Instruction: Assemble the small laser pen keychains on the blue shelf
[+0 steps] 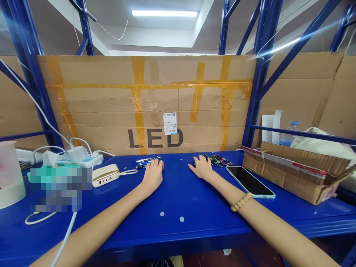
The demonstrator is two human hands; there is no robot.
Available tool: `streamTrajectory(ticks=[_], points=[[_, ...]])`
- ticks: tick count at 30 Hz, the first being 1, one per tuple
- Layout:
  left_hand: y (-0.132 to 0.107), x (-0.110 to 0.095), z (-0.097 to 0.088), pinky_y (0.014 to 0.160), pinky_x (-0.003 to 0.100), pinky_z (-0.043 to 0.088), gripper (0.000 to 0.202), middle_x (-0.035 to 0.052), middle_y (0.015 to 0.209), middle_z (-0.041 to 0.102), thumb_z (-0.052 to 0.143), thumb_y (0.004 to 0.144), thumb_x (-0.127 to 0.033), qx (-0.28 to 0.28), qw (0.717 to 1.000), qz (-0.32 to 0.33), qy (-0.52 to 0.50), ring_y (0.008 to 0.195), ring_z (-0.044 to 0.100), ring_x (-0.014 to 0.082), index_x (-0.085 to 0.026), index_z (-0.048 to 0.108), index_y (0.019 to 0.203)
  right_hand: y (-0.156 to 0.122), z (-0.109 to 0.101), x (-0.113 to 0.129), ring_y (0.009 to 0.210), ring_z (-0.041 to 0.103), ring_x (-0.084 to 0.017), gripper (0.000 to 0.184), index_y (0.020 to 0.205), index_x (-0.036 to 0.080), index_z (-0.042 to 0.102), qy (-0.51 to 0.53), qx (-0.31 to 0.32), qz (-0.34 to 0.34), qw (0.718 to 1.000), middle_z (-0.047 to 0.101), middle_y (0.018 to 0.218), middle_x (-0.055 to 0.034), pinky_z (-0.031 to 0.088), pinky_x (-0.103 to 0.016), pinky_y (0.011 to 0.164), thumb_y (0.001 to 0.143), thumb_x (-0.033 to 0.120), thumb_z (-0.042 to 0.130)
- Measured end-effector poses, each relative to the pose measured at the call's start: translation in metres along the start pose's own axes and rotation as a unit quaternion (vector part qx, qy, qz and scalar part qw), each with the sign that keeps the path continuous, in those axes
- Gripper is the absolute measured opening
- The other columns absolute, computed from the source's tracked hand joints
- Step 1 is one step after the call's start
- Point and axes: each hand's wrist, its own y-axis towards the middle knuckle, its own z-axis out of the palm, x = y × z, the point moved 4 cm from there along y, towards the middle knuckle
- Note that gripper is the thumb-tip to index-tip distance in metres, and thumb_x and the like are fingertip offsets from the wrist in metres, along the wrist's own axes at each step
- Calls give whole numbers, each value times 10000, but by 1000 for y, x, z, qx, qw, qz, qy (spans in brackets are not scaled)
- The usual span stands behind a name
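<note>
My left hand (153, 175) rests palm down on the blue shelf top, its fingers extended over a small bunch of blue and dark pens (143, 162). The pens stick out to the left of the fingers, and the fingertips are partly hidden. To the right, my right hand (202, 167) lies flat with fingers spread and thumb out. Its fingertips are at the left end of a loose pile of multicoloured pens (221, 161). Neither hand shows a lifted object. A beaded bracelet (241, 202) is on the right wrist.
A phone (250, 181) lies beside my right forearm, with an open cardboard box (294, 172) further right. On the left are a cream power bank (105, 175), a power strip (80, 161), white cables and a plastic tub (11, 176). A cardboard panel (111, 111) stands behind.
</note>
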Motion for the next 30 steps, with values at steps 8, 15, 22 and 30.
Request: streamTrajectory(ticks=[8, 15, 22, 30], points=[[-1, -11, 0, 758, 336, 377, 222, 41, 856, 544, 340, 757, -53, 73, 986, 131, -68, 825, 484, 201, -205, 499, 786, 8, 5, -21, 1253, 335, -298, 654, 1277, 72, 456, -17, 43, 23, 999, 444, 1310, -197, 118, -497, 1030, 879, 555, 265], [-3, -11, -2, 746, 334, 384, 179, 50, 860, 532, 371, 774, -75, 76, 985, 134, -75, 812, 476, 208, -197, 502, 781, 8, 3, -25, 1272, 292, -327, 608, 1311, 48, 403, -45, 18, 65, 997, 368, 1357, -219, 142, -481, 1020, 890, 481, 323], [-5, -11, -3, 736, 341, 390, 167, 59, 878, 532, 374, 787, -78, 86, 985, 137, -59, 829, 475, 217, -194, 494, 790, 6, -1, -23, 1195, 399, -327, 535, 1259, 72, 475, -45, 14, 63, 997, 469, 1269, -201, 221, -450, 987, 893, 442, 351], [-5, -11, -3, 749, 337, 394, 165, 58, 896, 526, 371, 794, -84, 95, 985, 137, -42, 844, 479, 214, -194, 493, 810, 4, -4, -17, 1131, 475, -279, 382, 1198, 140, 539, 11, -8, 29, 999, 503, 1227, -151, 340, -395, 918, 878, 300, 404]])
